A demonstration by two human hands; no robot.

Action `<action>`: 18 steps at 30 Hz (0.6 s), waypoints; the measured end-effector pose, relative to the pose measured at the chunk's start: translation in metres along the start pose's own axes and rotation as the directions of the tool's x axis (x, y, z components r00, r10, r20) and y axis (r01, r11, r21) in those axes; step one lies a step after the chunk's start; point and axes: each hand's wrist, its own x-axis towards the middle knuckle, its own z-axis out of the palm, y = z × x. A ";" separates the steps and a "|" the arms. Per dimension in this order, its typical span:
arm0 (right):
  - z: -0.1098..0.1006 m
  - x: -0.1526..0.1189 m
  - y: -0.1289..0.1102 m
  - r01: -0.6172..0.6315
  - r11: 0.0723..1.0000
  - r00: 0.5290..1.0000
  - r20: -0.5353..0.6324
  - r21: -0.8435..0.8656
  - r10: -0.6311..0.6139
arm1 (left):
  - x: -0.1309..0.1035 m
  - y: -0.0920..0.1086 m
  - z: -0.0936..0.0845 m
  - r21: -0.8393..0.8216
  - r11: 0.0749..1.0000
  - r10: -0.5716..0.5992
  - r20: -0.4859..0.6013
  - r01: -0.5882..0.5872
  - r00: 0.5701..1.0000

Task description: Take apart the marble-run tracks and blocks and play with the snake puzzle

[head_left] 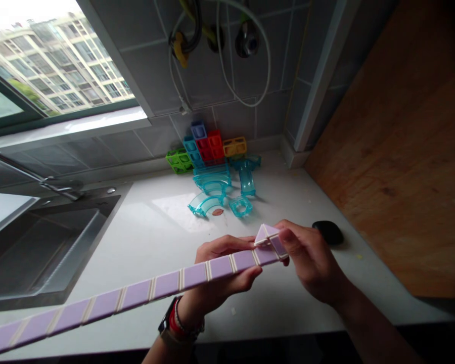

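Note:
A long snake puzzle (167, 284) of lilac and white segments stretches from the left edge of the view to the middle right, over the counter. Its right end is folded into a small angular shape, while the rest runs straight. My left hand (227, 283) is closed round the straight part near that end, thumb in front and fingers behind. At the folded end, my right hand (307, 258) pinches the last segments between thumb and fingers. The far left end of the puzzle lies outside the view.
On the white counter (147, 242) lie clear teal track pieces (212, 192), with red blocks (209, 145), a green block (179, 161) and a yellow block (234, 146) by the wall. A black mouse-shaped object (328, 232) is at right. The sink (79, 258) is at left, a wooden panel (394, 151) at right.

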 end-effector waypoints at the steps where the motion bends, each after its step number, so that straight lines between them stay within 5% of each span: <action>1: 0.001 0.000 0.001 -0.019 0.998 1.000 0.002 0.058 0.019 | 0.000 0.001 0.000 -0.028 1.000 -0.008 -0.004 0.008 1.000; 7: 0.002 0.004 0.001 -0.030 0.990 0.998 -0.047 0.140 0.037 | 0.000 -0.001 -0.001 -0.062 0.994 -0.097 -0.117 0.090 0.988; 12: 0.001 0.006 0.000 -0.054 0.995 0.993 -0.098 0.087 0.062 | 0.000 -0.002 -0.001 -0.089 0.981 -0.175 -0.056 0.170 0.983; 18: 0.004 0.009 0.007 -0.073 0.997 0.984 -0.162 0.017 0.075 | -0.001 -0.001 0.003 0.036 0.991 -0.127 -0.069 0.129 0.990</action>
